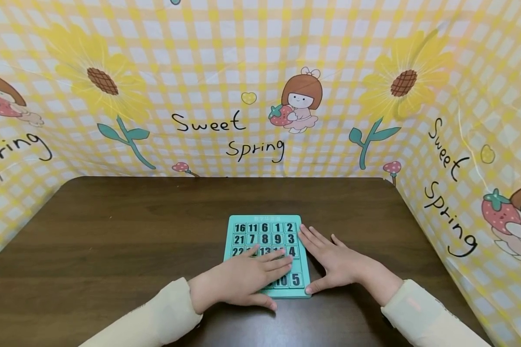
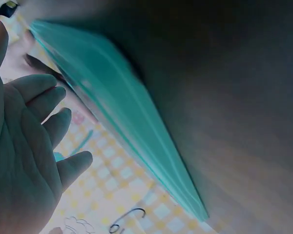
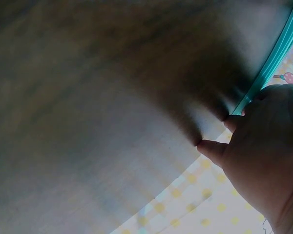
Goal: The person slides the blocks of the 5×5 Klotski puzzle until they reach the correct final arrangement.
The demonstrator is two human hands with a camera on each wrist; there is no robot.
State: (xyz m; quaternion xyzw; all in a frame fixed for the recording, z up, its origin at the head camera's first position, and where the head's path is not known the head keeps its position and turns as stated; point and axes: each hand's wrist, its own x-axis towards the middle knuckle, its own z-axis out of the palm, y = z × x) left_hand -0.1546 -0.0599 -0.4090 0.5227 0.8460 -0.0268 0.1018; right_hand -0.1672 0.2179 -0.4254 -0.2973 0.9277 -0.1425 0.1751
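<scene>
A teal number sliding puzzle (image 1: 265, 239) lies flat on the table, its black-numbered white tiles set in rows. Over its lower left part reaches my left hand (image 1: 252, 277), palm down with fingers extended, covering several tiles. At the right end of the fourth row, beside those fingertips, a teal space without a number shows. My right hand (image 1: 338, 262) rests along the puzzle's right side, fingers straight at the upper edge and thumb at the lower corner. In the left wrist view the left palm (image 2: 24, 141) shows with the fingers slightly bent and nothing gripped.
The dark brown wooden table (image 1: 134, 231) extends around the puzzle on all sides. A yellow checked cloth (image 1: 208, 62) with printed flowers and the words "Sweet Spring" hangs behind it and along both sides.
</scene>
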